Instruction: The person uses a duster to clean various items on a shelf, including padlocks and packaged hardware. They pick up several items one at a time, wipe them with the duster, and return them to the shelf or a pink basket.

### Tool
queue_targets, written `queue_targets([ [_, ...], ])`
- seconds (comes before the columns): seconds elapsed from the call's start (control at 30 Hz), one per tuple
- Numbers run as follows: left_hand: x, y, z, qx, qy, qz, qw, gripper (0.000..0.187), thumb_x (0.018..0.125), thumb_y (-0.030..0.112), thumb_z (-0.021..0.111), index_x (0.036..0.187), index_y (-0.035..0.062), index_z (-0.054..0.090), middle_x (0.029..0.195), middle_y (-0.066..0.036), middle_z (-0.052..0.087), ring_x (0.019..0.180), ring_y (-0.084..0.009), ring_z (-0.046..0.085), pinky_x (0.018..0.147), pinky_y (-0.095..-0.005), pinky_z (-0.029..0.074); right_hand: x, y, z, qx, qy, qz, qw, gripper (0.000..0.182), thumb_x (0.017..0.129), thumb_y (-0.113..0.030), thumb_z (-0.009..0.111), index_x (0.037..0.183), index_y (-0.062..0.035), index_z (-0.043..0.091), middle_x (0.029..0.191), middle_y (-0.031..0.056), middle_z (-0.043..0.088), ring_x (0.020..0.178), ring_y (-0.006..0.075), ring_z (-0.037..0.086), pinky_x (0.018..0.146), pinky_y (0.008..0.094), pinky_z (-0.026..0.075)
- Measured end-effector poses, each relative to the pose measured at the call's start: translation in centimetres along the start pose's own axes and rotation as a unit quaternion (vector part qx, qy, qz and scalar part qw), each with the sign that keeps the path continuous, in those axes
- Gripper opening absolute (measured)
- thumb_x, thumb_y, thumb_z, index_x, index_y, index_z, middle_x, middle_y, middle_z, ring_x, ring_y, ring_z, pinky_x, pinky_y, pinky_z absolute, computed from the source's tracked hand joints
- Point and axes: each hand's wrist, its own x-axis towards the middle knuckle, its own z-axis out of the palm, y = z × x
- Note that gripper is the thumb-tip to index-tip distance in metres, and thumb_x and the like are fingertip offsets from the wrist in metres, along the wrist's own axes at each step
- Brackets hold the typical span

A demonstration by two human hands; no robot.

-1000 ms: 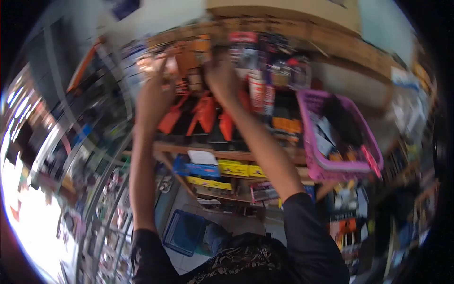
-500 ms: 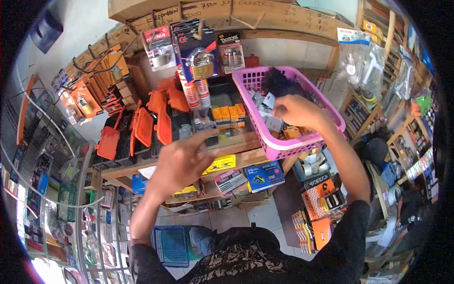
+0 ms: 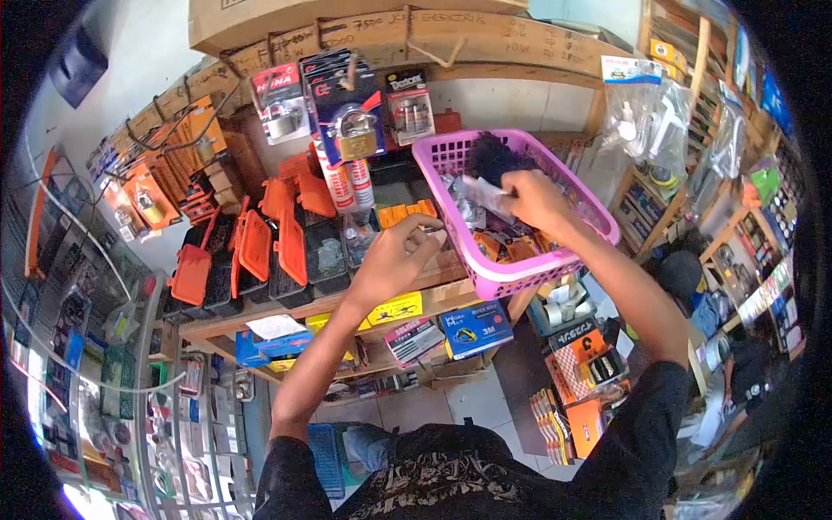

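Note:
A pink plastic basket (image 3: 498, 279) sits on the wooden shelf, holding small packets, orange items and a black fuzzy bundle (image 3: 500, 156). My right hand (image 3: 536, 204) is inside it, fingers closed on a small clear packet (image 3: 487, 194). To the left of the basket, my left hand (image 3: 400, 256) hovers over the shelf's front part with its fingers curled; whether they hold anything is hidden. Just behind that hand are small orange boxes (image 3: 407, 211) and a bin of clear packets (image 3: 357, 232).
Black bins with orange lids (image 3: 254, 247) line the shelf at left. Padlock packs (image 3: 355, 134) hang above. Below the front edge lie a blue box (image 3: 477, 329) and a yellow box (image 3: 394, 309). A person in dark clothing (image 3: 752, 373) is at the far right.
My left hand has moved right and up, toward the small orange boxes. The right hand now has a clear packet lifted among the basket's contents. The view has shifted slightly.

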Motion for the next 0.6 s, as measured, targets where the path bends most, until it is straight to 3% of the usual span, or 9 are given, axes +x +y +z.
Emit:
queue_targets([
  [0.03, -0.2, -0.2, 0.0, 0.000, 0.006, -0.003, 1.000, 0.033, 0.092, 0.024, 0.062, 0.116, 0.0017, 0.060, 0.085, -0.015, 0.068, 0.079, -0.0210, 0.067, 0.071, -0.0349, 0.051, -1.4, -1.4, -1.4, 0.005, 0.078, -0.034, 0.996, 0.016, 0.078, -0.016, 0.072, 0.082, -0.0027, 0.064, 0.090, 0.0187, 0.067, 0.078, 0.0347, 0.067, 0.066, 0.0416, 0.052],
  [0.1, -0.3, -0.4, 0.5, -0.124, -0.028, -0.034, 0.991, 0.048, 0.100, 0.039, 0.048, 0.131, 0.0023, 0.052, 0.109, -0.011, 0.066, 0.092, -0.0186, 0.063, 0.081, -0.0300, 0.049, -4.0, -3.8, -2.7, 0.045, 0.225, -0.118, 0.966, 0.010, 0.081, -0.007, 0.070, 0.080, -0.0017, 0.062, 0.094, 0.0154, 0.067, 0.073, 0.0309, 0.067, 0.060, 0.0368, 0.052],
  [0.17, -0.5, 0.4, 1.4, -0.187, -0.040, -0.038, 0.981, 0.052, 0.101, 0.043, 0.041, 0.133, 0.0018, 0.048, 0.116, -0.012, 0.062, 0.100, -0.0186, 0.060, 0.086, -0.0325, 0.048, -6.7, -6.1, -2.8, 0.084, 0.320, -0.209, 0.920, 0.012, 0.079, 0.002, 0.071, 0.075, 0.0009, 0.059, 0.095, 0.0126, 0.069, 0.069, 0.0249, 0.068, 0.053, 0.0320, 0.051],
  [0.23, -0.9, 0.6, 2.9, -0.245, -0.056, -0.046, 0.967, 0.056, 0.103, 0.047, 0.034, 0.135, 0.0013, 0.045, 0.122, -0.014, 0.057, 0.108, -0.0186, 0.058, 0.090, -0.0349, 0.048, -9.6, -8.5, -2.4, 0.080, 0.345, -0.262, 0.898, 0.013, 0.075, 0.004, 0.073, 0.073, 0.0008, 0.062, 0.090, 0.0121, 0.067, 0.063, 0.0189, 0.064, 0.050, 0.0311, 0.048],
  [0.3, -1.8, 0.1, 4.9, -0.350, -0.087, 0.013, 0.932, 0.068, 0.102, 0.055, 0.017, 0.137, 0.0010, 0.040, 0.131, -0.015, 0.051, 0.117, -0.0186, 0.052, 0.100, -0.0352, 0.042, -11.8, -10.6, -1.8, 0.052, 0.320, -0.288, 0.901, 0.017, 0.066, 0.002, 0.078, 0.076, -0.0016, 0.066, 0.086, 0.0075, 0.065, 0.063, 0.0179, 0.061, 0.053, 0.0295, 0.046],
  [0.33, -2.9, 1.5, 5.3, -0.352, -0.065, -0.014, 0.934, 0.069, 0.101, 0.055, 0.014, 0.135, 0.0009, 0.041, 0.128, -0.014, 0.052, 0.118, -0.0205, 0.051, 0.105, -0.0355, 0.039, -12.4, -11.0, -1.0, 0.052, 0.323, -0.290, 0.899, 0.018, 0.065, 0.000, 0.078, 0.078, -0.0021, 0.067, 0.087, 0.0069, 0.065, 0.063, 0.0172, 0.060, 0.054, 0.0294, 0.045],
  [0.43, -4.3, 3.2, 6.1, -0.466, -0.049, 0.004, 0.883, 0.067, 0.101, 0.055, 0.014, 0.135, 0.0030, 0.041, 0.126, -0.013, 0.054, 0.118, -0.0215, 0.052, 0.106, -0.0363, 0.039, -13.4, -11.6, 0.4, 0.053, 0.324, -0.282, 0.901, 0.023, 0.065, -0.005, 0.080, 0.084, -0.0043, 0.070, 0.093, 0.0060, 0.065, 0.062, 0.0143, 0.059, 0.055, 0.0293, 0.045],
  [0.5, -4.7, 2.8, 6.1, -0.454, -0.035, -0.011, 0.890, 0.067, 0.101, 0.055, 0.015, 0.136, 0.0036, 0.040, 0.125, -0.013, 0.055, 0.116, -0.0218, 0.053, 0.104, -0.0369, 0.041, -14.0, -12.1, 0.6, 0.064, 0.293, -0.259, 0.918, 0.026, 0.064, -0.010, 0.083, 0.087, -0.0057, 0.070, 0.100, 0.0062, 0.064, 0.064, 0.0133, 0.059, 0.056, 0.0300, 0.046],
  [0.6, -4.4, 1.7, 6.4, -0.507, -0.011, -0.081, 0.858, 0.069, 0.100, 0.058, 0.017, 0.131, 0.0034, 0.044, 0.118, -0.013, 0.058, 0.107, -0.0219, 0.059, 0.094, -0.0356, 0.049, -14.5, -12.5, 0.7, 0.082, 0.277, -0.262, 0.921, 0.028, 0.065, -0.015, 0.084, 0.088, -0.0070, 0.070, 0.105, 0.0053, 0.063, 0.067, 0.0140, 0.061, 0.057, 0.0302, 0.046],
])
